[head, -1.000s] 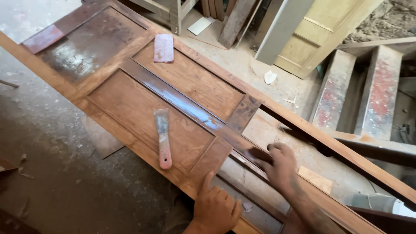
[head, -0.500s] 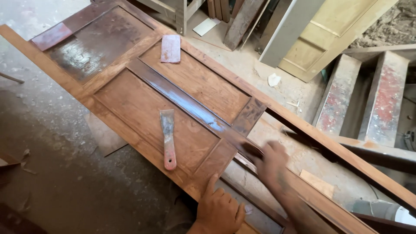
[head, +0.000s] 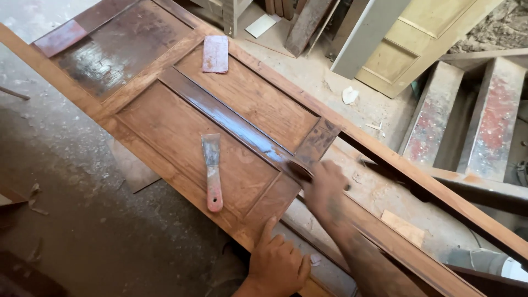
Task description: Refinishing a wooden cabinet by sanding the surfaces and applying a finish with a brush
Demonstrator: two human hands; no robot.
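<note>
The right hand (head: 324, 190), blurred, has slid up the door (head: 165, 118) from its lower rail to the wet centre strip (head: 231, 122), fingers closed on a dark pad (head: 300, 168). The left hand (head: 278, 264) stays open, pressed flat on the door's edge. A scraper (head: 212, 170) lies untouched.

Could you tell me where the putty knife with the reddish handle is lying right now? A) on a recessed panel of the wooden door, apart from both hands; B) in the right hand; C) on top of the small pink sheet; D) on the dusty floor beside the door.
A: the putty knife lies flat on a panel of the door, clear of the left hand, the right hand and the pink sheet.
</note>
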